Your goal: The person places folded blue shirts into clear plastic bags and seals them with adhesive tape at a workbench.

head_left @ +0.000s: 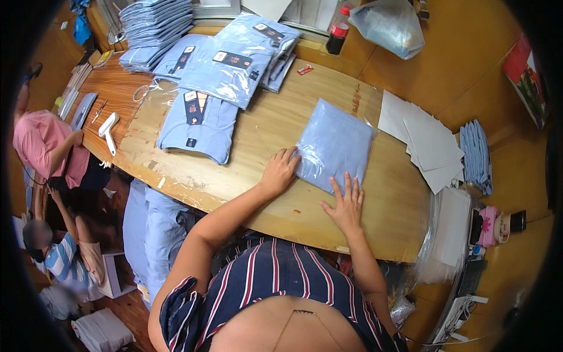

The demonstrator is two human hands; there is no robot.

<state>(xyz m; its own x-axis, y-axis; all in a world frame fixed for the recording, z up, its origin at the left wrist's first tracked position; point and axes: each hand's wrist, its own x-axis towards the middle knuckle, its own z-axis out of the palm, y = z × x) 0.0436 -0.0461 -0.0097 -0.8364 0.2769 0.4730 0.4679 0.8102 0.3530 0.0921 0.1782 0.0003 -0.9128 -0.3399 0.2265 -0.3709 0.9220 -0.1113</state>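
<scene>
A folded light blue garment in a clear plastic bag (335,141) lies flat on the wooden table in front of me. My left hand (282,171) rests at its left edge, with the fingers bent and touching the plastic. Spread over the near right corner of the bag is my right hand (346,205), its fingers stretched out and the palm down. Neither hand grips anything. To the left lies another folded blue garment (208,132) with dark tags on it. Behind that, bagged blue garments with dark labels (229,67) are piled up.
A tall stack of bagged garments (157,26) stands at the far left. White cardboard sheets (425,138) and folded blue garments (475,155) lie at the right. A white tape dispenser (108,132), a cola bottle (338,32) and a small red packet (305,70) are about. Two people are at the left.
</scene>
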